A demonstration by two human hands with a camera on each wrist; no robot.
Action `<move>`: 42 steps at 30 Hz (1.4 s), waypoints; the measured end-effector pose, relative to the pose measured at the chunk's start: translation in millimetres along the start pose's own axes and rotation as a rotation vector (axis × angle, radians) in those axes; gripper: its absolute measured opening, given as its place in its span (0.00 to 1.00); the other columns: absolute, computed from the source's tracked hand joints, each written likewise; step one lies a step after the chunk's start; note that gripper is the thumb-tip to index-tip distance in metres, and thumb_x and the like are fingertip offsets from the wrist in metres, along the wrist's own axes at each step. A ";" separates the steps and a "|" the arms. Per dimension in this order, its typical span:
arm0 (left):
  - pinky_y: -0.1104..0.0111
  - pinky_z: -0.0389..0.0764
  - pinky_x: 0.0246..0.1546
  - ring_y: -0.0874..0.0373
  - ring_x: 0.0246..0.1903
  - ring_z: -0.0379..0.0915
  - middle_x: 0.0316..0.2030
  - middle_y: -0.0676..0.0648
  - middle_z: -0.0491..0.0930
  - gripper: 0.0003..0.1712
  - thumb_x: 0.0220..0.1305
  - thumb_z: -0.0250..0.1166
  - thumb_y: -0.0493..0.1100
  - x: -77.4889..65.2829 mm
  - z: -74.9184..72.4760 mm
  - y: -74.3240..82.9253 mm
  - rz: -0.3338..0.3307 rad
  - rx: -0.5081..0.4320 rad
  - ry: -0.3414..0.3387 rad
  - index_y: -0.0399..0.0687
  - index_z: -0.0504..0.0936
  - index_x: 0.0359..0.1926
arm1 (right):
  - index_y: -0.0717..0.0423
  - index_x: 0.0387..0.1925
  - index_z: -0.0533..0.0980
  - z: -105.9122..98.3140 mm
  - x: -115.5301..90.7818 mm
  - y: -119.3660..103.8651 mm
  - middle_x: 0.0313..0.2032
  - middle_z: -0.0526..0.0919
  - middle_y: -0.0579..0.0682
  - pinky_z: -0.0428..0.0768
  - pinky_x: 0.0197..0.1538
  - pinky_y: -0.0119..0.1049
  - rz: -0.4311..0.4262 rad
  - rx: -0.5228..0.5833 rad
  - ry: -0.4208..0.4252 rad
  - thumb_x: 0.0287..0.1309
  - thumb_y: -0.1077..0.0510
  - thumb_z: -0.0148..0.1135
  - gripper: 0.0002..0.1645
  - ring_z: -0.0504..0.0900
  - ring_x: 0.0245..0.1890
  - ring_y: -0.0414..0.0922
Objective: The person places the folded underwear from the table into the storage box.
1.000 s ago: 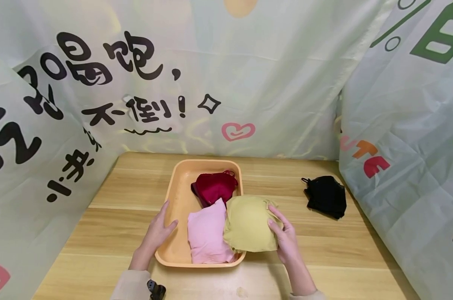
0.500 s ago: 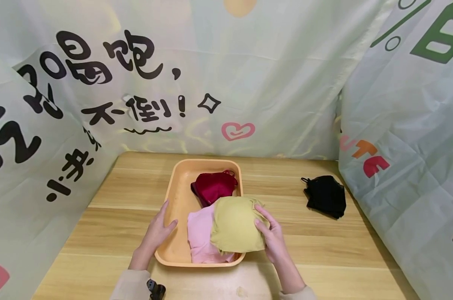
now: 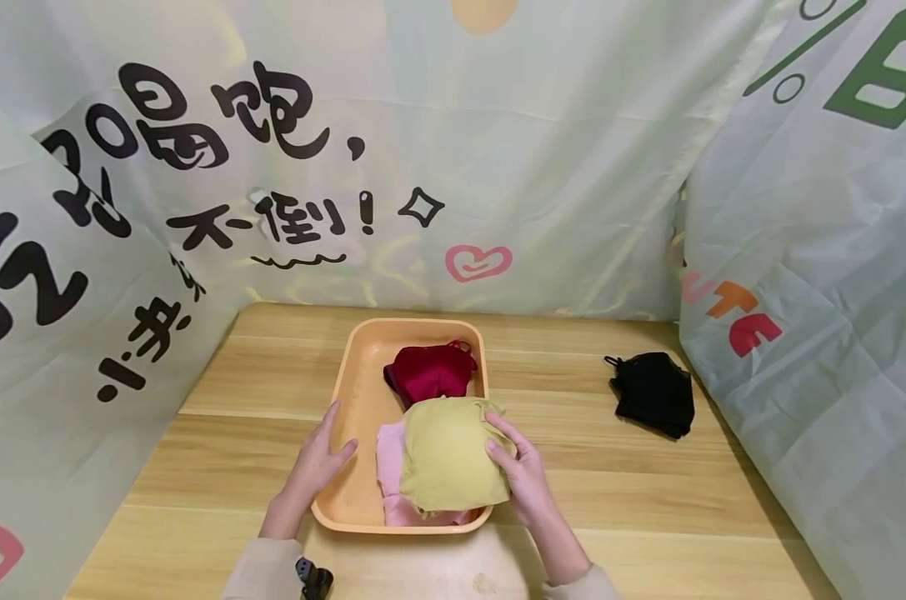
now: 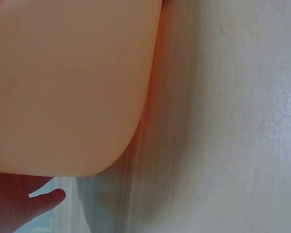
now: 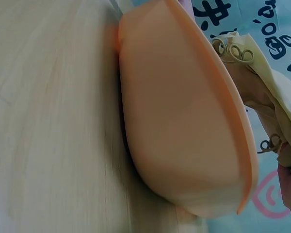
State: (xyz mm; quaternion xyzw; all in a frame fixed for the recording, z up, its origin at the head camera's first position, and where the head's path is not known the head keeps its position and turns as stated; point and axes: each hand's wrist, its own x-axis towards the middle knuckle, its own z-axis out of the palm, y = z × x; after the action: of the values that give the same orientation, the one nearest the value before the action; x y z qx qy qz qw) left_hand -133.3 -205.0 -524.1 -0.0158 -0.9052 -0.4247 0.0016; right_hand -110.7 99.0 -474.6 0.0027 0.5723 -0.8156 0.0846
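In the head view my right hand [image 3: 526, 471] pinches the right edge of a folded yellow-green bra [image 3: 453, 454], thumb on top. The bra is held over the front right part of an orange tray [image 3: 362, 527]. Beneath it, a pink folded garment [image 3: 391, 471] lies in the tray, mostly covered. A dark red bra [image 3: 432, 371] rests at the tray's back. My left hand [image 3: 319, 458] is at the tray's left rim, fingers extended and thumb spread over the edge. Small curled straps [image 5: 233, 51] on the yellow-green bra show in the right wrist view.
A black folded garment [image 3: 651, 393] with a thin strap lies at the right of the wooden table [image 3: 573, 533]. Printed cloth curtains [image 3: 558, 167] enclose the table's back and sides. A small black device [image 3: 314, 577] sits at my left sleeve.
My right hand has carried the yellow-green bra leftward from the tray's right rim to above the pink garment, covering more of it. The left hand and tray have stayed in place.
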 end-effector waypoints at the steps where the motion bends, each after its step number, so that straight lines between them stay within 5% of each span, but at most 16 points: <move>1: 0.44 0.56 0.60 0.31 0.62 0.51 0.64 0.28 0.53 0.44 0.58 0.60 0.40 0.0 0.2 -0.2 0.000 -0.003 0.000 0.39 0.45 0.70 | 0.59 0.60 0.67 1.4 0.2 0.7 0.63 0.58 0.55 0.82 0.33 0.33 0.003 -0.003 -0.007 0.58 0.65 0.54 0.27 0.81 0.30 0.40; 9: 0.44 0.55 0.61 0.31 0.62 0.50 0.65 0.29 0.51 0.44 0.59 0.59 0.40 0.4 1.0 -1.7 0.000 -0.011 -0.014 0.39 0.44 0.70 | 0.61 0.61 0.64 12.9 2.9 7.2 0.58 0.66 0.52 0.82 0.33 0.33 0.002 -0.004 -0.024 0.57 0.64 0.55 0.29 0.81 0.30 0.40; 25: 0.41 0.55 0.59 0.30 0.62 0.49 0.65 0.27 0.51 0.42 0.61 0.58 0.39 -0.8 1.3 -3.5 0.026 -0.026 -0.009 0.39 0.44 0.70 | 0.65 0.62 0.61 30.9 10.6 18.4 0.64 0.58 0.60 0.80 0.39 0.29 0.020 -0.039 -0.059 0.57 0.67 0.53 0.30 0.78 0.37 0.38; 42: 0.42 0.57 0.59 0.31 0.61 0.51 0.64 0.28 0.53 0.44 0.59 0.60 0.38 0.7 1.3 -3.1 0.026 -0.012 0.006 0.38 0.45 0.69 | 0.64 0.61 0.63 32.7 16.6 32.4 0.67 0.56 0.59 0.76 0.49 0.29 0.011 -0.150 -0.082 0.58 0.66 0.53 0.28 0.64 0.59 0.51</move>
State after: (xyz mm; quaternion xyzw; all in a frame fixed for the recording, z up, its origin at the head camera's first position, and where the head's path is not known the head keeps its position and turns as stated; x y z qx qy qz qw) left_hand -134.1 -206.0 -527.3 -0.0261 -0.9024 -0.4300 0.0098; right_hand -119.5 55.5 -495.2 -0.0337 0.6278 -0.7695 0.1123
